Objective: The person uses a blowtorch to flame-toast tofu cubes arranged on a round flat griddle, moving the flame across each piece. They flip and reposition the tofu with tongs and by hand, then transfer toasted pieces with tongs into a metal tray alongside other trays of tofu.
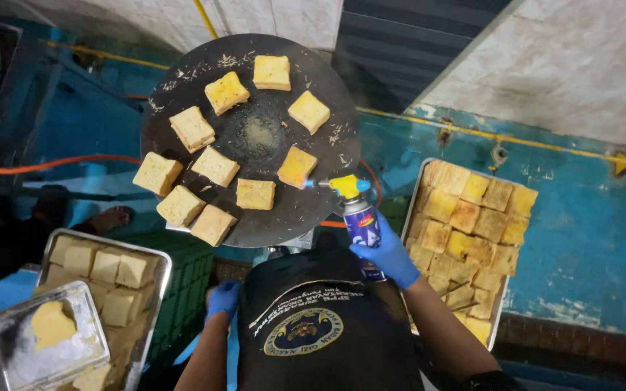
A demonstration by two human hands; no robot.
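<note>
I see the gas torch can [361, 221] upright at the near edge of the round black griddle [182, 72], its yellow nozzle aimed at one browned tofu square [297, 166], with my blue-gloved right hand [387, 255] wrapped tight around it. My left hand [222, 298] (gloved too) hangs low beside the apron [327, 326], fingers loosely curled, holding nothing. A tray of fried pieces [465, 224] sits right, a tray of pale squares [106, 271] left.

Left hand [222, 298] fingers behind apron [327, 333]
</note>
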